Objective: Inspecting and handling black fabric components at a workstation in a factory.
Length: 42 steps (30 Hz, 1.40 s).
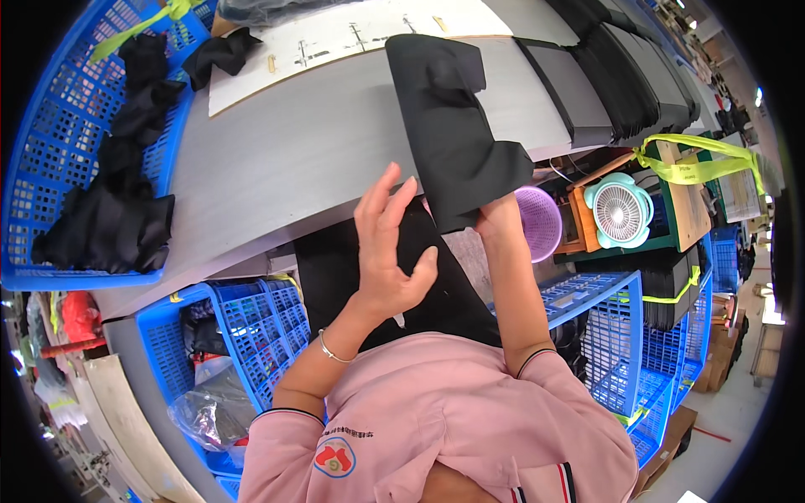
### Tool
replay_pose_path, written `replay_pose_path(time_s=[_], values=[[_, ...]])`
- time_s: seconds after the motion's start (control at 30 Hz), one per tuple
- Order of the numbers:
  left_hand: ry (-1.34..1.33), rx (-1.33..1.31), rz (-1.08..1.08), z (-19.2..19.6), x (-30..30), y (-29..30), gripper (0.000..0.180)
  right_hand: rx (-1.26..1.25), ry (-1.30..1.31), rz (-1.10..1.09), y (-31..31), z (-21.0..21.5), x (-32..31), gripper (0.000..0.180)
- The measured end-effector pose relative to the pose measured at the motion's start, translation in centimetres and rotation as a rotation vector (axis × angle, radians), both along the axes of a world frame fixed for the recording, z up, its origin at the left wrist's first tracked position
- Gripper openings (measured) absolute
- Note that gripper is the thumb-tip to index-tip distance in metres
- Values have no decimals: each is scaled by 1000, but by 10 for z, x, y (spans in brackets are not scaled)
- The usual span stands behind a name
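- Black fabric panel (444, 126) extends over the table (277, 159), right of centre.
- Right hand (501, 215) meets its near end; fingers hidden, so I cannot tell its grip.
- Left hand (391, 275), grip wide, hovers just left of the panel's near end.

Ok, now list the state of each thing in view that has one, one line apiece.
Left hand, empty, spread open
Right hand, partly hidden by the large black piece; grip unclear
Large black piece, creased, partly folded
Upper-left blue crate, holding crumpled black pieces
Grey panels, stacked
Fan, on or off unclear
Clear plastic bag, crumpled
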<state>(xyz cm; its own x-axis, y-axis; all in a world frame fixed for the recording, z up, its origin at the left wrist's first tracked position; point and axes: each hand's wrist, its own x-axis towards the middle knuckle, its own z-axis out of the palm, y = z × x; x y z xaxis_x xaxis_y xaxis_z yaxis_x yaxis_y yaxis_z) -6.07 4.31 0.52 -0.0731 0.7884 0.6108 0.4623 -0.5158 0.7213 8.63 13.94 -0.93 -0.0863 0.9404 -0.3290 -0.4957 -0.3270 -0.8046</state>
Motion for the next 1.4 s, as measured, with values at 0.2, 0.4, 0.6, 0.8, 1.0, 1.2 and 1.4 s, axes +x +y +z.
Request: replay_pose_path(time_s=[0.2,0.4,0.6,0.8,1.0,1.2,1.4], values=[[-64,-11,180,-11,35,14,82,-30,45,-65,-5,20,-10,34],[-60,38,207,-6,38,15,71,34,242,11,-9,3,-4,45],[-71,73,274,-7,45,14,70,4,535,101,-7,-2,-1,32],[-16,113,219,-3,45,12,70,33,602,133,-12,3,-6,34],[-20,116,321,-4,44,13,71,7,473,128,-20,1,-11,37],[-108,225,326,-8,39,14,62,61,531,171,-19,-6,-14,31],[-239,239,273,-5,36,11,59,58,500,160,-24,-7,-14,29]])
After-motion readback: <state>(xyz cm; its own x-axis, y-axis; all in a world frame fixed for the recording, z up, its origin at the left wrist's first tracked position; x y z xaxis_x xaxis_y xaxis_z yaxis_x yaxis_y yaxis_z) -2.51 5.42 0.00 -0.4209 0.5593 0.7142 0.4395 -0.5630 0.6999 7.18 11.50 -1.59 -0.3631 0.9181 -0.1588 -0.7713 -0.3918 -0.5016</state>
